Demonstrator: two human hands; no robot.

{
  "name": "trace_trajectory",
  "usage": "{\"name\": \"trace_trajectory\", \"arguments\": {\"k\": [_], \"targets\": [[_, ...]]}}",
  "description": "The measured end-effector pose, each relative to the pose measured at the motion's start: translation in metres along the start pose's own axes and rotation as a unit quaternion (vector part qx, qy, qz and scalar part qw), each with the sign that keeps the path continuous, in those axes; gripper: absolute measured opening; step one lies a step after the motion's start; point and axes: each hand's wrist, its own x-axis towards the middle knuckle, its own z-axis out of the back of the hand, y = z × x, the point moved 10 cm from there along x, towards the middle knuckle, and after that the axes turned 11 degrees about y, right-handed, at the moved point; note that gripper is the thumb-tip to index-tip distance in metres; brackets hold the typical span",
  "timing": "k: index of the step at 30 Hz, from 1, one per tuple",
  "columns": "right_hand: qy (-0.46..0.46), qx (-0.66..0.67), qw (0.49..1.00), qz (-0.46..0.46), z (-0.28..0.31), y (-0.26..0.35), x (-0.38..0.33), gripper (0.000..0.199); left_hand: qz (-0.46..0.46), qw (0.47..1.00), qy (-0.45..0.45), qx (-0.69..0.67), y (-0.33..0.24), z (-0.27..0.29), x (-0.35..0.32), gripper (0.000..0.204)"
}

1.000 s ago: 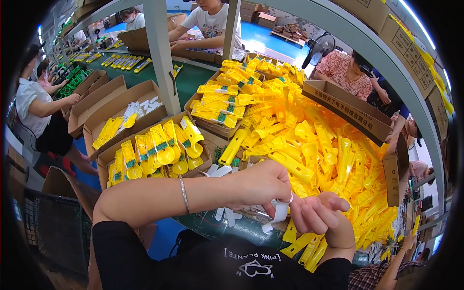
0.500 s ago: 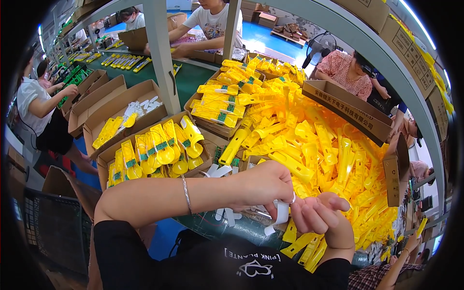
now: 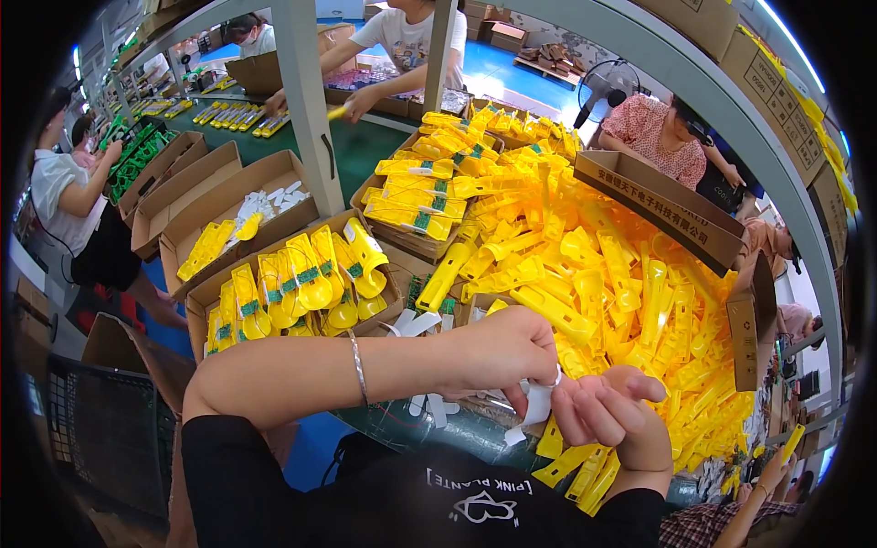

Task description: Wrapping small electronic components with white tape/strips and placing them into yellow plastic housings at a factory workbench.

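Our left hand [image 3: 507, 352] pinches a white strip [image 3: 537, 406] against our loosely curled, empty right hand [image 3: 610, 416]; it could tear or slip into the yellow pile [image 3: 621, 292].

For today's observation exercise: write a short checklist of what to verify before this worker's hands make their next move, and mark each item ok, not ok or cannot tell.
1. White strip pinched in left hand: ok.
2. Right hand touching the strip: ok.
3. Right hand free of any yellow part: ok.
4. Yellow parts heaped just beyond the hands: ok.
5. Spare white strips lying near the left hand: ok.
6. Strip undamaged: cannot tell, mostly hidden by fingers.
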Motion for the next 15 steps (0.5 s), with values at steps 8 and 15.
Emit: {"name": "trace_trajectory", "arguments": {"k": [8,15], "targets": [[-0.042,0.020,0.998,0.050,0.018,-0.002,0.008,0.036,-0.071,0.997,0.004,0.023,0.011,0.003,0.018,0.015],[0.126,-0.229,0.919,0.295,0.002,0.017,-0.020,0.053,-0.080,0.997,-0.007,0.010,0.006,-0.003,0.010,0.013]]}}
